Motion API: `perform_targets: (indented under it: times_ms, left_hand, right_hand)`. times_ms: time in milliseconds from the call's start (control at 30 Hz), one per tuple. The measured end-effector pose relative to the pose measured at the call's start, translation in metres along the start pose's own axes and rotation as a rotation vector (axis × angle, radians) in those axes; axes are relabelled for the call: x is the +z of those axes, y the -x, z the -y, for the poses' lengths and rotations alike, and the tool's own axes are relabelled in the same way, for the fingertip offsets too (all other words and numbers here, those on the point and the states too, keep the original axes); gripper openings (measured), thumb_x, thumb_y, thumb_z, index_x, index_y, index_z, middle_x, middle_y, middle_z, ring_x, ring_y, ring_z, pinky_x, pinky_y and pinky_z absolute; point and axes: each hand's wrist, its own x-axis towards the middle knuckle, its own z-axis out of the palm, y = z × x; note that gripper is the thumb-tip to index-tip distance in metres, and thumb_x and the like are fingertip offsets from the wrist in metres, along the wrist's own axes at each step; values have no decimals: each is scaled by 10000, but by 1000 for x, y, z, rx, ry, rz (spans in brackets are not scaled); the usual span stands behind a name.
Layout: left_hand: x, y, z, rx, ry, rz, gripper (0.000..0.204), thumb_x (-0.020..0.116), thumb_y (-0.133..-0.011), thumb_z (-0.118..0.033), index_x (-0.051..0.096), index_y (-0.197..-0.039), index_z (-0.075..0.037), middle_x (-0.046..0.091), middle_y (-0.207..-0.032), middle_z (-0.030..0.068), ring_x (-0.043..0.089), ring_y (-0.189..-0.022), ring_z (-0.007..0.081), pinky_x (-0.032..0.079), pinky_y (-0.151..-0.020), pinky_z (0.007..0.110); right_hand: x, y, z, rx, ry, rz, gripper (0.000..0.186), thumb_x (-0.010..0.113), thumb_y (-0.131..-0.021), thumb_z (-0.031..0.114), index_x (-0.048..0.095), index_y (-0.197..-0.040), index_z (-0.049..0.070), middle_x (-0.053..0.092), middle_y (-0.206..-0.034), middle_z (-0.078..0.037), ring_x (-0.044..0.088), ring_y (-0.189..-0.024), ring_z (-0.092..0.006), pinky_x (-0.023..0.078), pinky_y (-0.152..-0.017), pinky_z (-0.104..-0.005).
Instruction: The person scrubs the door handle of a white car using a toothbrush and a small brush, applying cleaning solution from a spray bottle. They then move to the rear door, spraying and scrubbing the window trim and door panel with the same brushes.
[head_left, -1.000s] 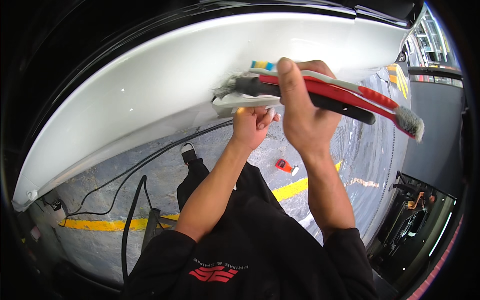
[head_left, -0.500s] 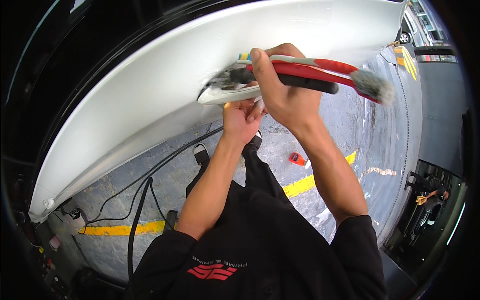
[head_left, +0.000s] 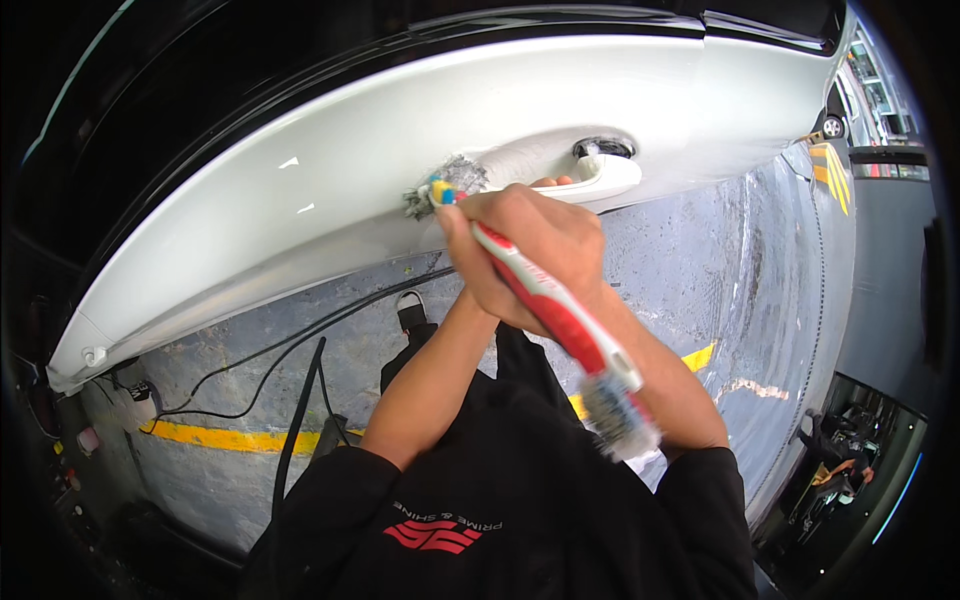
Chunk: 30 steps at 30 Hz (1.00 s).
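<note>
Right hand is gripping brushes against a white car door, at its handle.
The right hand (head_left: 530, 240) is closing around a red-and-white brush (head_left: 545, 290), slanting across the door handle (head_left: 610, 182); its blue-and-yellow bristles are pointing at the door (head_left: 330, 150), and grey bristles (head_left: 465, 172) are touching the panel just beside the handle. Fingertips of the left hand (head_left: 552, 182) are showing at the handle's inner edge; the rest is hiding, so I cannot tell its grip. A whitish container (head_left: 143, 405) is standing near the yellow line (head_left: 225, 437); its contents are not showing.
</note>
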Motion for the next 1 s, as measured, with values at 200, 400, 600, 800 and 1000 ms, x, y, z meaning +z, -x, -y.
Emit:
perform_targets:
  times_ms: [200,400,600,800,1000]
  left_hand:
    - [6,-2,-3,-12,34,43,331,487,-929,-194,603,-1213,-69,664,-1092,43,472,-629,137,429,-692,325]
    - [9,-5,-5,-31,35,61,378,495,-920,-189,582,-1270,-76,656,-1160,49,512,-682,146,456,-753,359]
    - [9,-4,-1,-91,3,5,431,503,-912,-185,560,-1327,-83,648,-1227,56,552,-735,156,483,-813,392]
    - [15,19,-38,-236,-675,55,490,467,-829,-83,559,-1303,0,686,-1185,105,613,-774,176,501,-827,359]
    - [131,39,-82,358,-2004,320,372,494,-899,-223,704,-1079,25,726,-1028,107,653,-900,187,482,-870,314]
  right_hand:
    - [3,2,10,-46,174,56,221,759,-821,74,558,-729,77,545,-578,-59,583,-459,-202,461,-433,-315]
    - [0,-9,12,132,193,-100,222,777,-755,55,559,-723,84,556,-595,-63,570,-476,-228,445,-479,-333]
    - [-27,40,51,527,99,-396,119,741,-860,142,664,-827,57,653,-690,-56,594,-531,-161,499,-548,-296]
    - [-98,108,38,835,-110,-1273,249,656,-953,266,575,-890,40,578,-675,-45,472,-492,-66,347,-434,-191]
    - [-37,191,-8,1059,-442,-1236,241,654,-953,253,600,-910,22,590,-651,-50,470,-474,-71,360,-446,-209]
